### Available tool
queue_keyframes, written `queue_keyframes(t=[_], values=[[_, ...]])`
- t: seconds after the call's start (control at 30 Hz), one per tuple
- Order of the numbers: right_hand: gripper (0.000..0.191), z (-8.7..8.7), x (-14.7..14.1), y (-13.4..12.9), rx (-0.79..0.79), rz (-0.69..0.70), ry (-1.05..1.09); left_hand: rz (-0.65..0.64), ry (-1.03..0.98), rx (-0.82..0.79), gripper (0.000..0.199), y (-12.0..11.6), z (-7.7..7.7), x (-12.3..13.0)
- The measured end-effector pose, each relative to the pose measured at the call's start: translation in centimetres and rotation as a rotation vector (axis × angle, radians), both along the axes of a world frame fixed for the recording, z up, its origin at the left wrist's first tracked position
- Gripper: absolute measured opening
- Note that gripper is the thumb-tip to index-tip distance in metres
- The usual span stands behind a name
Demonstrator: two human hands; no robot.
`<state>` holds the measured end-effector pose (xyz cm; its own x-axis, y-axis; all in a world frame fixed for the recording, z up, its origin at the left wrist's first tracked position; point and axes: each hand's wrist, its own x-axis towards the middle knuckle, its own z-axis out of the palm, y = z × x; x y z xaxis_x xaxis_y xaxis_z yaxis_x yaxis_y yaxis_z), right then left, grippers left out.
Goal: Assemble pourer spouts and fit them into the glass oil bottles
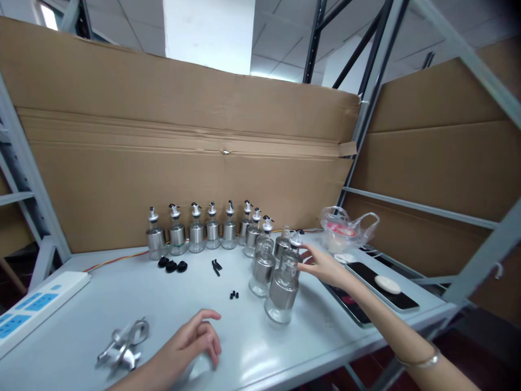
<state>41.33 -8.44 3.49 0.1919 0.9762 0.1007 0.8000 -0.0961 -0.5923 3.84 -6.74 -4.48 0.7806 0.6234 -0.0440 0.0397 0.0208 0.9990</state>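
Note:
Several glass bottles with steel bands and pour-spout tops, such as this one (pixel 196 233), stand in a row along the cardboard wall. Nearer to me are open-necked bottles, among them a front one (pixel 281 293) and one to its left (pixel 262 267). My right hand (pixel 321 264) reaches in from the right, its curled fingers apart beside a spouted bottle (pixel 293 251); whether they touch it is unclear. My left hand (pixel 199 339) hovers over the table's front, fingers loosely bent and apart, holding nothing. Black caps (pixel 172 266), black slim pieces (pixel 216 266) and tiny black parts (pixel 234 295) lie mid-table.
A power strip (pixel 36 307) lies at the left, with shiny metal pieces (pixel 124 345) at the front left. On the right are a plastic bag (pixel 348 228), a dark tablet-like device (pixel 380 282) bearing a white oval object (pixel 387 284), and another dark device (pixel 350 304).

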Motion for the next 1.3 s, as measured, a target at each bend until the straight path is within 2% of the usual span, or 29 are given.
queue_keyframes(t=[0.13,0.3,0.73,0.87,1.03,1.17,1.3], values=[[0.042,0.8,0.0,1.1,-0.010,0.067,-0.087,-0.014,0.020,0.029,0.058,0.1,0.1,-0.2],[0.045,1.1,0.9,2.3,-0.032,0.048,-0.131,-0.014,0.045,0.028,0.058,0.0,0.5,-0.1],[0.046,-1.5,1.6,6.6,0.150,0.094,-0.250,-0.023,0.040,0.013,0.058,-0.3,0.9,-0.1],[0.043,-1.8,2.0,7.3,0.169,0.101,-0.195,-0.022,0.030,0.016,0.058,-0.2,0.6,-0.1],[0.051,-2.0,4.0,7.9,0.180,0.148,-0.019,-0.028,0.015,0.016,0.056,0.1,0.3,0.0],[0.052,-1.3,5.7,9.1,0.240,0.134,0.150,-0.031,0.015,0.008,0.055,0.0,0.4,0.1],[0.056,-0.4,5.8,11.1,0.268,0.142,0.296,-0.035,0.020,0.001,0.057,-0.1,0.4,0.0]])
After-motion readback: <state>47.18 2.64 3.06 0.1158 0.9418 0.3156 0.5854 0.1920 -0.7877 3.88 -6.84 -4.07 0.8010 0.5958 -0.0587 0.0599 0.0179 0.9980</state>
